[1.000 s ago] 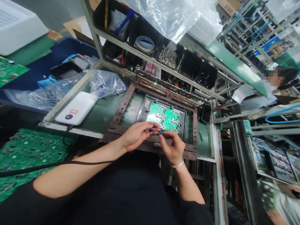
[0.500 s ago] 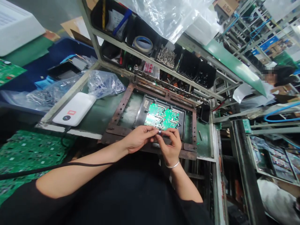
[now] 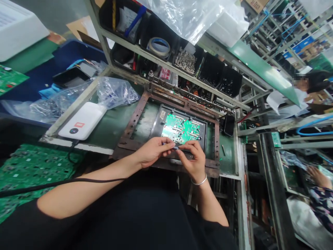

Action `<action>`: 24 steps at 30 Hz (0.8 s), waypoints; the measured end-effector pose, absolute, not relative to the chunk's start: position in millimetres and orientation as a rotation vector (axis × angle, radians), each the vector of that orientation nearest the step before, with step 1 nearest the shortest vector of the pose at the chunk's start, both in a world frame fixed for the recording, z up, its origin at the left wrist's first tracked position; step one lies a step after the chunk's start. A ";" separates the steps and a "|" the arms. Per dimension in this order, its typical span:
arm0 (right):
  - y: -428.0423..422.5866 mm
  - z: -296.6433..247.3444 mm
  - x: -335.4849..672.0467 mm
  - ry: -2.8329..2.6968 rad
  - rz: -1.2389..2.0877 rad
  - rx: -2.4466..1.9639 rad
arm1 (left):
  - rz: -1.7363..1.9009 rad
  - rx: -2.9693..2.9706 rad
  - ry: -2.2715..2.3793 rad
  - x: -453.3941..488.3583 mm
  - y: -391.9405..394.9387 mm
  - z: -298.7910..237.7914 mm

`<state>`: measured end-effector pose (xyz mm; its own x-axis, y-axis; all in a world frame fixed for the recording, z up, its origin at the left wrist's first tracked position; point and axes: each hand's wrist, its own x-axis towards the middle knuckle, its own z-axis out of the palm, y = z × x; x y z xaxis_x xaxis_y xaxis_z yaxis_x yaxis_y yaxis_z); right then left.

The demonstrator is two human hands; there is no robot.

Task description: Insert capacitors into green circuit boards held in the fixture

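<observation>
My left hand (image 3: 152,152) and my right hand (image 3: 193,160) meet fingertip to fingertip over the near edge of a green circuit board (image 3: 181,129). Both are pinched on small blue components (image 3: 174,147) held between them. The board lies in a black carrier (image 3: 158,123) inside a rusty brown metal frame (image 3: 135,119) on the green bench. A silver bracelet circles my right wrist.
A white device (image 3: 82,120) and crumpled plastic bags (image 3: 116,92) lie left of the frame. Black bins (image 3: 185,59) of parts and a tape roll (image 3: 159,46) line the shelf behind. Green board panels (image 3: 31,166) lie at lower left. Another person's hand (image 3: 316,175) shows at far right.
My hands have stayed together at the board's near edge, the right one shifting slightly down and right. A co-worker's hand has come into view at the far right.
</observation>
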<state>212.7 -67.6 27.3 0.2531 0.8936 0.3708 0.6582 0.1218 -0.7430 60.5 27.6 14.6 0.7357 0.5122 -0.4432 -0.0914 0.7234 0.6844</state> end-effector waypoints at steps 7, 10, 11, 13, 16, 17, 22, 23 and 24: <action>-64.9 35.8 220.9 -1.577 0.435 -1.589 | 0.343 0.762 0.640 62.7 26.5 15.0; -54.1 28.6 252.0 -1.581 0.371 -1.659 | 0.363 0.721 0.646 61.8 28.0 16.7; -48.5 22.4 268.8 -1.556 0.308 -1.720 | 0.378 0.698 0.657 60.8 28.8 17.3; -36.6 4.8 307.3 -1.458 0.128 -1.883 | 0.398 0.655 0.680 57.8 30.8 18.3; -22.1 -24.7 357.6 -1.405 -0.007 -2.091 | 0.388 0.611 0.696 52.0 33.5 18.6; -18.9 -32.8 368.5 -1.401 -0.011 -2.134 | 0.384 0.603 0.695 50.2 34.2 18.4; -12.2 -52.3 382.7 -1.427 0.071 -2.188 | 0.416 0.587 0.710 44.1 36.2 17.8; -11.8 -53.1 382.2 -1.433 0.079 -2.191 | 0.424 0.585 0.719 43.5 36.6 18.1; -11.4 -53.5 381.9 -1.437 0.081 -2.198 | 0.431 0.582 0.729 43.2 37.1 18.4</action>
